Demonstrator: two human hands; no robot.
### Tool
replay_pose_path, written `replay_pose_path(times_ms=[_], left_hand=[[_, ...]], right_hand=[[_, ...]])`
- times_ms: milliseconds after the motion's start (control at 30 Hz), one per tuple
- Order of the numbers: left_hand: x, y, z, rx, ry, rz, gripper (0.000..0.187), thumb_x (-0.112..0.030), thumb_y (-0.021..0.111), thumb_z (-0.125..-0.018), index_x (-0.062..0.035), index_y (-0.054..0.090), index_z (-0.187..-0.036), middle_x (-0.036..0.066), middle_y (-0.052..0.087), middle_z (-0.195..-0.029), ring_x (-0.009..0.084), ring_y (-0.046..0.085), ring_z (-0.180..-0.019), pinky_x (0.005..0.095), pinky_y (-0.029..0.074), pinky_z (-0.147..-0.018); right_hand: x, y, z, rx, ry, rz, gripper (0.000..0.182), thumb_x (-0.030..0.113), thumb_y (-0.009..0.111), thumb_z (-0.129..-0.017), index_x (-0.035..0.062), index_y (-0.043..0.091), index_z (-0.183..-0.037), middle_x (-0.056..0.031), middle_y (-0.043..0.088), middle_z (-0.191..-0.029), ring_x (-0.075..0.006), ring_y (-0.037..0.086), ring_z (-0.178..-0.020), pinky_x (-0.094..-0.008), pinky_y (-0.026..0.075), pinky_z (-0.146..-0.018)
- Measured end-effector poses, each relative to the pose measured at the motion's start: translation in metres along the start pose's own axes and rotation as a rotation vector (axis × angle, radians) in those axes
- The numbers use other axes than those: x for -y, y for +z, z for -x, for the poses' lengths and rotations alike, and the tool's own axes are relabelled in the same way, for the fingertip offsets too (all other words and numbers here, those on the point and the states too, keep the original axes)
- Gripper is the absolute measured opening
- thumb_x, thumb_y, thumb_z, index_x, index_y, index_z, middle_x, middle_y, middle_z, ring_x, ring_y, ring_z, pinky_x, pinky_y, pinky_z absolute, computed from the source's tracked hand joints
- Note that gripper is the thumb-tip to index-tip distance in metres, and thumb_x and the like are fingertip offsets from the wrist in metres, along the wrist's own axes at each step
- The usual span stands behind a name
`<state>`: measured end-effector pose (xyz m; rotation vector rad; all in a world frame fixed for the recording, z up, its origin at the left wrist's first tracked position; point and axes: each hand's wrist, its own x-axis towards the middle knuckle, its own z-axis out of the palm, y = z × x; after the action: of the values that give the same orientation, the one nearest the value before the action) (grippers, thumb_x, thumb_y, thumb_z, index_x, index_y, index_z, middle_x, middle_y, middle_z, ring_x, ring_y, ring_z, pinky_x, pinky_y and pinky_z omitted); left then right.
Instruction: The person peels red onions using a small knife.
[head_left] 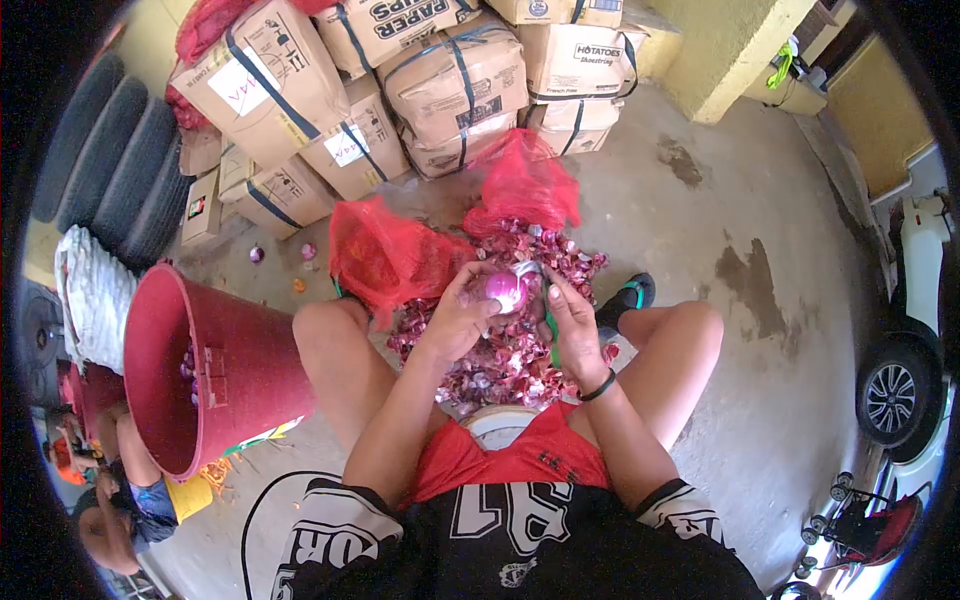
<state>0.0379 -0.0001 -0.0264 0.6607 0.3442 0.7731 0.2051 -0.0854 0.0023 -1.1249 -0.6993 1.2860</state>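
A purple-red onion (507, 292), partly peeled with a pale shiny patch, sits in the closed fingers of my left hand (465, 312). My right hand (574, 328) is closed beside it, around what looks like a small knife with a green handle (553, 328). Its pale tip end meets the top of the onion; whether that is blade or loose skin I cannot make out. Below both hands a heap of onion skins (490, 362) spreads over the floor between my legs.
Two red mesh bags (385, 250) (525, 185) lie at the heap's far side. A large red tub (250, 350) with onions inside stands at left. Strapped cardboard boxes (455, 85) and tyres (125, 160) stand behind. Another person (125, 490) sits at far left; a car wheel (893, 400) is at right.
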Motion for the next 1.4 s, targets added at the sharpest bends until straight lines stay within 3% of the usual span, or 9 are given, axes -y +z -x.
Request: replay_pose_path(times_ms=[200,367,433,600,733,900,967,1100,1400], left_hand=[[-0.004,0.003,-0.003,-0.065,-0.027,0.123,0.063,-0.017,0.076,-0.083,-0.0101,0.042,-0.135,0.013,0.056,-0.128,0.0288,0.061,-0.112,0.0437,0.059,-0.087],[-0.001,-0.002,-0.002,-0.085,0.009,0.008,0.062,-0.018,0.075,-0.084,-0.0046,0.042,-0.134,0.014,0.056,-0.129,0.0291,0.062,-0.11,0.0456,0.059,-0.086],[-0.001,-0.007,-0.003,-0.037,-0.009,-0.015,0.06,-0.017,0.075,-0.084,-0.002,0.042,-0.132,0.015,0.057,-0.128,0.0289,0.063,-0.109,0.0464,0.059,-0.085],[0.0,-0.012,-0.002,0.031,-0.153,0.063,0.052,-0.019,0.073,-0.087,-0.0009,0.047,-0.128,0.014,0.06,-0.124,0.0276,0.063,-0.11,0.0459,0.057,-0.09],[-0.001,-0.01,0.002,0.026,-0.159,0.058,0.049,-0.019,0.071,-0.088,-0.0007,0.049,-0.128,0.013,0.061,-0.125,0.0269,0.063,-0.112,0.0446,0.055,-0.094],[-0.007,-0.011,0.011,0.087,-0.263,0.073,0.052,-0.009,0.068,-0.088,0.0013,0.047,-0.134,0.014,0.058,-0.129,0.0263,0.062,-0.112,0.044,0.055,-0.093],[-0.009,-0.006,0.016,0.099,-0.26,0.098,0.055,-0.003,0.067,-0.087,0.0001,0.044,-0.137,0.014,0.057,-0.131,0.0262,0.062,-0.112,0.0438,0.056,-0.092],[-0.011,-0.001,0.01,-0.041,-0.132,0.082,0.058,0.001,0.07,-0.083,-0.0003,0.042,-0.135,0.015,0.056,-0.131,0.0326,0.061,-0.115,0.0483,0.054,-0.094],[-0.003,0.003,0.007,-0.095,-0.086,-0.417,0.052,0.003,0.073,-0.08,-0.0016,0.051,-0.126,0.009,0.061,-0.118,0.0175,0.059,-0.109,0.0333,0.048,-0.098]], right_hand=[[0.022,-0.011,0.011,0.316,-0.02,0.156,0.043,0.028,0.046,-0.104,0.0098,0.047,-0.144,0.0056,0.046,-0.073,-0.0042,0.039,-0.06,-0.0197,0.034,-0.053],[0.011,-0.018,0.002,0.066,-0.011,0.018,0.043,0.026,0.048,-0.103,0.008,0.049,-0.142,0.0058,0.055,-0.08,-0.0041,0.045,-0.064,-0.0196,0.037,-0.055],[0.0,-0.034,-0.011,-0.009,-0.017,-0.001,0.043,0.023,0.049,-0.103,0.0017,0.049,-0.14,-0.0035,0.063,-0.11,-0.0101,0.057,-0.096,-0.0242,0.045,-0.083],[-0.014,-0.042,-0.021,-0.094,-0.089,0.145,0.045,0.028,0.051,-0.103,0.0089,0.046,-0.143,0.0055,0.051,-0.078,-0.003,0.041,-0.061,-0.0181,0.034,-0.052],[-0.016,-0.041,-0.023,-0.114,-0.116,0.218,0.042,0.026,0.05,-0.103,0.0084,0.049,-0.141,0.0064,0.05,-0.076,-0.0028,0.04,-0.06,-0.0181,0.034,-0.051],[-0.011,-0.047,-0.031,-0.296,-0.126,0.385,0.041,0.022,0.049,-0.102,-0.0018,0.052,-0.135,-0.0067,0.064,-0.113,-0.0104,0.056,-0.098,-0.0252,0.046,-0.087],[-0.006,-0.065,-0.039,-0.332,-0.147,0.372,0.042,0.025,0.049,-0.102,0.0014,0.051,-0.138,0.0018,0.058,-0.086,-0.0083,0.049,-0.072,-0.0243,0.045,-0.065],[0.014,-0.042,-0.018,-0.098,-0.054,0.52,0.052,0.026,0.05,-0.102,0.0031,0.038,-0.147,-0.0003,0.054,-0.079,-0.0087,0.049,-0.07,-0.0243,0.045,-0.064],[0.005,-0.009,-0.007,0.01,-0.498,0.921,0.037,0.022,0.074,-0.083,-0.0013,0.057,-0.106,-0.0181,0.051,-0.101,-0.0362,0.055,-0.092,-0.0417,0.046,-0.081]])
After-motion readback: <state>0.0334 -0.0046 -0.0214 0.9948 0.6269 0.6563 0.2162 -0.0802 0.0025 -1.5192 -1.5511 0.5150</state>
